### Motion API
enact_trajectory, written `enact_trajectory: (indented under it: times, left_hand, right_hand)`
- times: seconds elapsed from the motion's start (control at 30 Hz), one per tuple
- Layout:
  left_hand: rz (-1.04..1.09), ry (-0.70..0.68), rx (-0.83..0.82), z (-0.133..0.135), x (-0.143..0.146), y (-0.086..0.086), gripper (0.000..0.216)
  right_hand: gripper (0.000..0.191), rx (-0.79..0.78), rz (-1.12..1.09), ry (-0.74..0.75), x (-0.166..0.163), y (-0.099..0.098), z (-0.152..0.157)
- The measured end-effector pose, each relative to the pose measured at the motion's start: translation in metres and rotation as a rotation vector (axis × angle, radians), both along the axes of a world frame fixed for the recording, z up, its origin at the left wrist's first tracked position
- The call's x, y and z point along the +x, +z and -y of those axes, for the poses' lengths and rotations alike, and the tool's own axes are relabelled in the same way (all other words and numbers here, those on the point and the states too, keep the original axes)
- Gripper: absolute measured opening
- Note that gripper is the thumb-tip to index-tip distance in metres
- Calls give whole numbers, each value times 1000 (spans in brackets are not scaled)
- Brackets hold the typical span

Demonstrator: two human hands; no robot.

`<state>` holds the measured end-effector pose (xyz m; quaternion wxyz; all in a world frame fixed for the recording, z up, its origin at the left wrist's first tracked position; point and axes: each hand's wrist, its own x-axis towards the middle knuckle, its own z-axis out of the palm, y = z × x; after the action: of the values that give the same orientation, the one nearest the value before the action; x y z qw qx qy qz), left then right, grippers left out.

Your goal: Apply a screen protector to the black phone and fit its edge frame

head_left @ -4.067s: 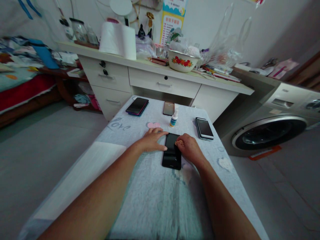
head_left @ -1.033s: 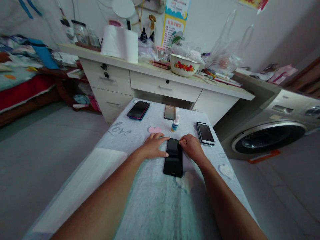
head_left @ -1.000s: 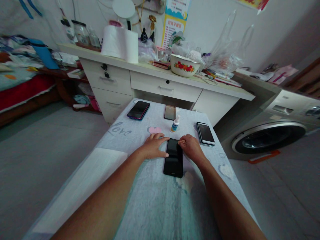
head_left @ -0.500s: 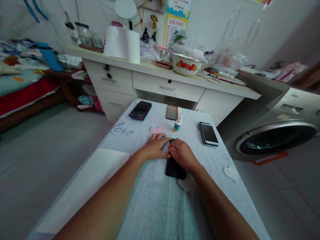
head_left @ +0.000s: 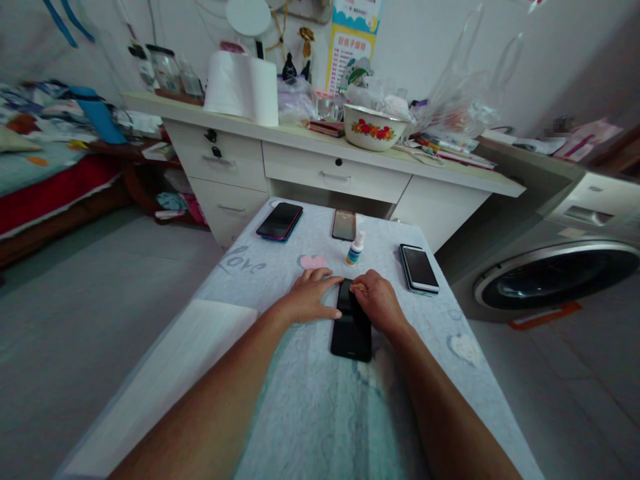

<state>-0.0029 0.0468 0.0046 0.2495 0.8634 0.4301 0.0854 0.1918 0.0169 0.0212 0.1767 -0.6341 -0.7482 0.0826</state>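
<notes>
A black smartphone (head_left: 351,333) lies flat on the cloth-covered table, screen up. My left hand (head_left: 313,297) rests at its left side with fingers spread, the thumb and index fingertips touching the phone's edge. Over the upper right of the screen, my right hand (head_left: 379,300) is closed around a small crumpled peach-coloured cloth (head_left: 357,288), mostly hidden by the fingers. Just beyond the hands stands a small white spray bottle (head_left: 355,251) with a blue and yellow label. Behind it lies a phone case (head_left: 344,225).
Stacked phones lie at the table's far left (head_left: 281,222) and right side (head_left: 419,269). A white sheet (head_left: 165,380) covers the left front. A white desk (head_left: 335,177) with a flowered bowl (head_left: 373,129) borders the back; a washing machine (head_left: 565,267) stands right.
My right hand has slid right across the phone with the peach-coloured cloth, uncovering more of the screen. My left hand stays at the phone's left edge.
</notes>
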Motion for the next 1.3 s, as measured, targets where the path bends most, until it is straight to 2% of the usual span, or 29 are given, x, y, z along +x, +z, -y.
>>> enact_trajectory:
  times: [0.23, 0.57, 0.93, 1.3]
  left_hand:
    - [-11, 11, -13, 2, 0, 4, 78]
    - [0, 5, 5, 1, 1, 2, 80]
    - [1, 15, 6, 1, 2, 1, 82]
    - [-16, 11, 29, -1, 2, -2, 84]
  right_hand:
    - [17, 55, 5, -123, 20, -7, -6]
    - [19, 49, 18, -185, 29, -8, -8]
    - [22, 0, 124, -102, 4, -2, -17]
    - [23, -9, 116, -11, -19, -1, -26]
